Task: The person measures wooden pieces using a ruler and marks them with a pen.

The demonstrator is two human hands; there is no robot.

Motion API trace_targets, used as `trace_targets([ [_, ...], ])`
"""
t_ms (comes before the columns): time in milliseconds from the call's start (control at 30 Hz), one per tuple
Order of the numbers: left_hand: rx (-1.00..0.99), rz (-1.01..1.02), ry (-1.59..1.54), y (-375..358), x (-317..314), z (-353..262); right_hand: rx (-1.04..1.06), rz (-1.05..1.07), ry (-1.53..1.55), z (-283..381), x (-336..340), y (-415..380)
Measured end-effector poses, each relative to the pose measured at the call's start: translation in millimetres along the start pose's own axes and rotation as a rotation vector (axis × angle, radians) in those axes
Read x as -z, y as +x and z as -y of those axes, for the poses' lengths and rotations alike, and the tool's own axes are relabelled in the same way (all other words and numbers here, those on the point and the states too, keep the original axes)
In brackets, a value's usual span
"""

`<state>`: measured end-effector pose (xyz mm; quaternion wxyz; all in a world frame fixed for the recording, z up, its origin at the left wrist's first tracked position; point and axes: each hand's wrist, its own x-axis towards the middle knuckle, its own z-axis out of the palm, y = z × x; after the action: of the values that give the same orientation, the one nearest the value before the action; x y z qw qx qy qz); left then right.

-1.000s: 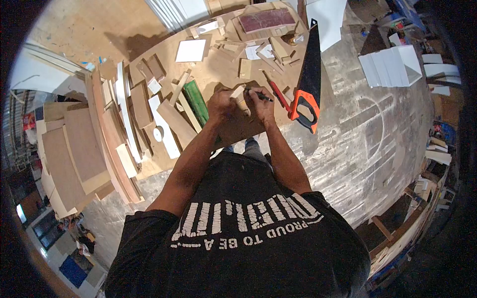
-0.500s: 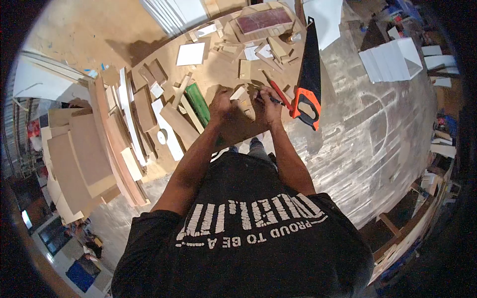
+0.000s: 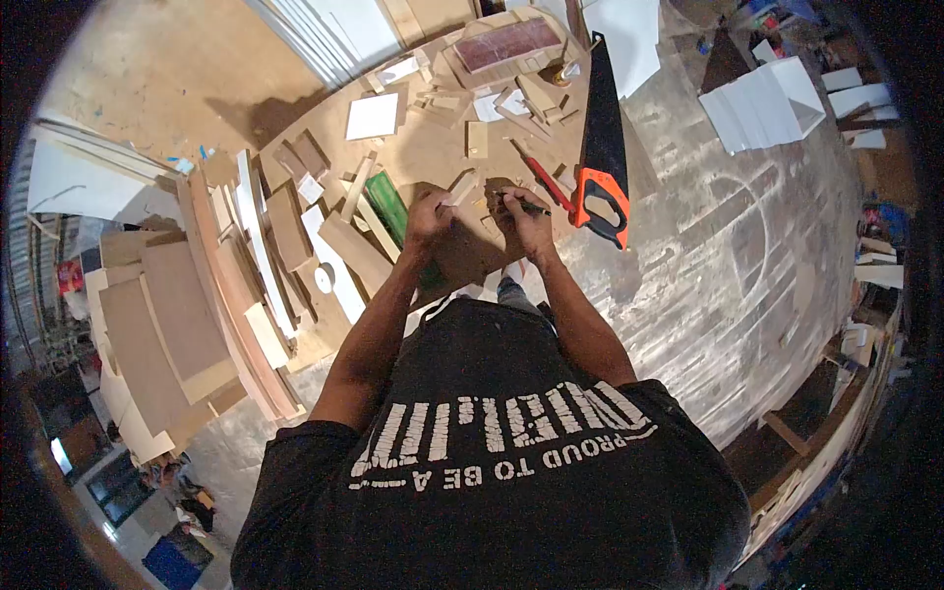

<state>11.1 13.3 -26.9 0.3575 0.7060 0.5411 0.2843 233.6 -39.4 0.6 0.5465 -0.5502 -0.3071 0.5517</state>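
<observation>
left hand (image 3: 430,218) gripping small pale wooden block (image 3: 458,189), right hand (image 3: 523,218) holding dark pen (image 3: 524,206) on it, orange-handled black handsaw (image 3: 602,147) at three o'clock

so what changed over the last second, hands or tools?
Little. Both hands slid slightly up the picture with the view. The left hand keeps its grip on the small wood strip, and the right hand keeps the pen at the brown board. The handsaw and red screwdriver lie unmoved on the worktable.
</observation>
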Motion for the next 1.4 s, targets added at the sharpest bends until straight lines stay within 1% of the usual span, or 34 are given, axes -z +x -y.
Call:
trace_targets([
  [133,-0.012,-0.002,-0.017,-1,0,-2,-0.02,-0.046,-0.104,-10,-2,16],
  [200,-0.004,-0.007,-0.019,-2,-3,1,0.08,-0.026,-0.126,-17,-4,29],
  [233,-0.042,-0.008,0.011,-2,-4,5,0.129,-0.016,-0.136,-21,-5,34],
  [400,-0.208,-0.03,0.09,1,-4,10,0.102,-0.046,-0.124,-17,-15,40],
  [500,-0.283,-0.1,-0.014,2,-4,-3,0.096,-0.047,-0.078,-19,-16,40],
  [533,-0.272,-0.092,-0.003,2,-3,-7,0.092,-0.045,-0.053,-21,-15,41],
  [600,-0.25,-0.077,0.02,2,-1,-9,0.136,-0.066,-0.098,-24,-16,42],
  [633,-0.279,-0.091,0.037,3,-1,-8,0.159,-0.077,-0.121,-24,-16,43],
  [700,-0.337,-0.118,0.072,4,-2,-9,0.078,-0.084,0.047,-16,-15,37],
  [733,-0.334,-0.117,0.07,4,-2,-11,0.037,-0.086,0.132,-9,-17,33],
  [833,-0.318,-0.108,0.08,1,-3,-15,-0.007,-0.031,0.342,-16,-12,38],
  [933,-0.262,-0.1,0.126,-7,2,-27,-0.083,-0.037,0.34,-20,-4,39],
  [967,-0.231,-0.104,0.142,-11,6,-36,-0.036,-0.039,0.247,-26,-1,41],
  [1000,-0.202,-0.109,0.159,-14,10,-45,0.014,-0.042,0.156,-46,6,47],
  [1100,-0.23,-0.114,0.236,-20,13,-43,0.159,-0.051,-0.117,-53,22,44],
  [1167,-0.095,-0.081,0.184,-27,7,-27,0.111,-0.036,-0.102,-44,23,27],
  [1233,0.0,-0.064,0.155,-31,5,-21,-0.074,-0.005,0.104,-24,21,10],
  [1300,0.054,-0.061,0.146,-32,4,-21,-0.115,0.024,0.091,-21,22,4],
  [1400,-0.062,-0.107,0.195,-24,11,-23,-0.127,0.044,0.076,-20,26,-3],
])
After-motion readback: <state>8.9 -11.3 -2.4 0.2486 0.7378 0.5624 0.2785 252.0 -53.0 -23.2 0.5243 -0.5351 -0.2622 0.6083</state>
